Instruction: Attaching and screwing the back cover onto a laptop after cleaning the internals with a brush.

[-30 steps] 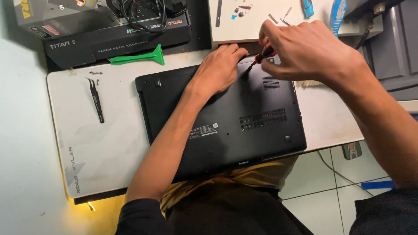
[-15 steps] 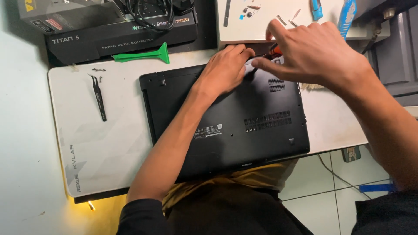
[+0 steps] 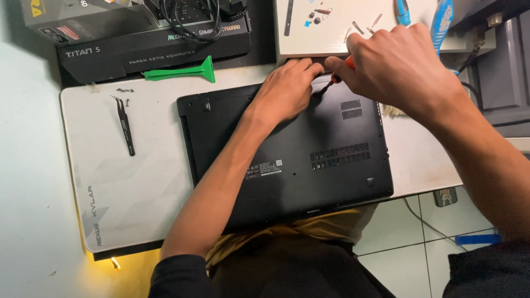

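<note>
A black plastic laptop (image 3: 287,160), underside up, lies on the white mat (image 3: 110,187). Its far edge is pressed by the left hand (image 3: 284,88), fingers curled; a red-handled screwdriver (image 3: 338,74) is pinched by the right hand (image 3: 400,69). The rigid, scratch-prone shell is best held at its edges.

White tiled floor (image 3: 430,243), grey cabinet (image 3: 505,83)

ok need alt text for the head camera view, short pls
Seen from above, a person's right hand drives a small screwdriver into the far edge of an upturned black laptop, which the left hand steadies. Black tweezers and a green pry tool lie nearby.
</note>
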